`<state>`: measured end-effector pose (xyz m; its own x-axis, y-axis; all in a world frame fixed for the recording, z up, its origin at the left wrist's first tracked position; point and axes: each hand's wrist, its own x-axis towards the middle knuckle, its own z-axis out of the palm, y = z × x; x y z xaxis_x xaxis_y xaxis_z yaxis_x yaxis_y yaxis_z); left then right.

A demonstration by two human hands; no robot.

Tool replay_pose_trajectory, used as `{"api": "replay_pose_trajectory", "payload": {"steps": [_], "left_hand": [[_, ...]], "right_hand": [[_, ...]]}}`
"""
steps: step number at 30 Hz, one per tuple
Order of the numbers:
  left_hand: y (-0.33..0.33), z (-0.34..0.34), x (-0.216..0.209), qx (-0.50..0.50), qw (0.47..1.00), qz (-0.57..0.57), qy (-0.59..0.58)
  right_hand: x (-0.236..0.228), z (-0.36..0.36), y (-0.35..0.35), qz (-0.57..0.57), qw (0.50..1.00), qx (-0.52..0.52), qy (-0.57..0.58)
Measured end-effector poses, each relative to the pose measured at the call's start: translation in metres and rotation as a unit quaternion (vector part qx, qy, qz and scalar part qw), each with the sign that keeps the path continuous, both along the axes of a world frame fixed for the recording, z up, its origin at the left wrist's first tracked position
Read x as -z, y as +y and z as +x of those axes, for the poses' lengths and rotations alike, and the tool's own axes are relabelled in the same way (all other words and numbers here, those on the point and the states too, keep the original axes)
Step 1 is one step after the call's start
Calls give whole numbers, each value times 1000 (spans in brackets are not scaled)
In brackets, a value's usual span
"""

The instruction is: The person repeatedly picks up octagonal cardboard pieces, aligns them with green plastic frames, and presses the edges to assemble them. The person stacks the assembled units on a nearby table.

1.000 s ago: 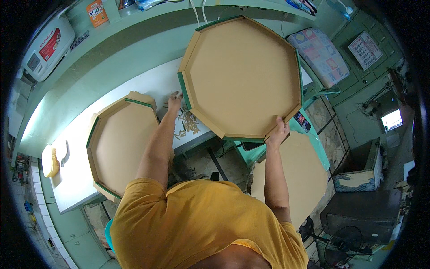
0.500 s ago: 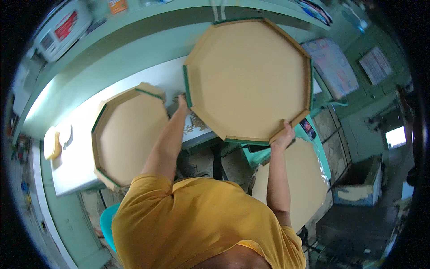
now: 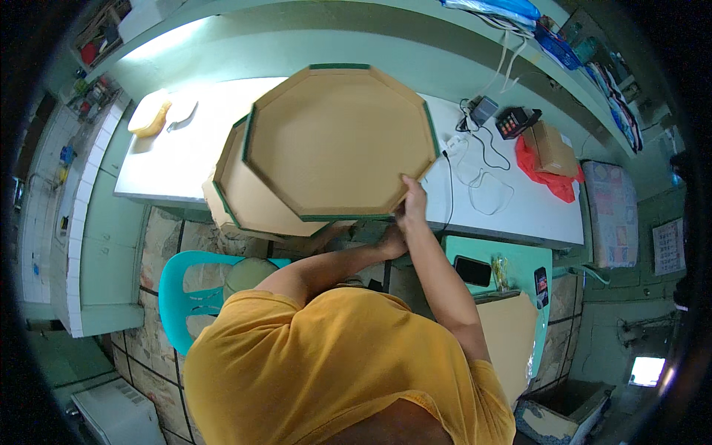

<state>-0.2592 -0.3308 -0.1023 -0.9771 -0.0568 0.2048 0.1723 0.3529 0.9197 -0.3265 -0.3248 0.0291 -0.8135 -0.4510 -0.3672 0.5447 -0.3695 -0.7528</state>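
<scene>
A large octagonal cardboard tray (image 3: 337, 141) with low folded walls and green edging is raised in front of me over the white table. My right hand (image 3: 411, 202) grips its near right edge, thumb on the inner side of the wall. Just below that corner, my left hand (image 3: 393, 242) lies beside my right wrist, its fingers mostly hidden. A second octagonal cardboard tray (image 3: 256, 200) with green edging lies at the left, partly covered by the raised one and jutting past the table's front edge.
On the white table (image 3: 475, 211) to the right are cables, a dark device (image 3: 517, 121) and a brown box (image 3: 549, 148) on red plastic. A green side table (image 3: 512, 256) bears phones and a cardboard sheet (image 3: 508, 334). A turquoise chair (image 3: 178, 297) stands at the left.
The raised tray has moved left and now overlaps the other one. My left hand has left its left side and come across to my right wrist. The view has turned.
</scene>
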Motion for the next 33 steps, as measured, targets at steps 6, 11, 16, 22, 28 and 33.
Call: {"api": "replay_pose_trajectory", "payload": {"steps": [6, 11, 16, 22, 28, 33], "left_hand": [[-13, 11, 5, -70, 992, 100, 34], [6, 30, -47, -50, 868, 403, -285], [118, 45, -113, 199, 702, 607, -315], [243, 44, -88, 428, 802, 303, -285], [313, -25, -8, 279, 905, -303, -104], [329, -43, 6, 231, 893, -359, -143]], "right_hand": [[-16, 30, -43, 123, 990, 6, 70], [-32, 45, 66, 262, 829, 80, 487], [0, 122, 238, 512, 546, -10, 663], [70, 236, 474, 812, 501, 227, 195], [98, 369, 599, 797, 466, 353, -155], [112, 391, 631, 722, 556, 388, -138]]}}
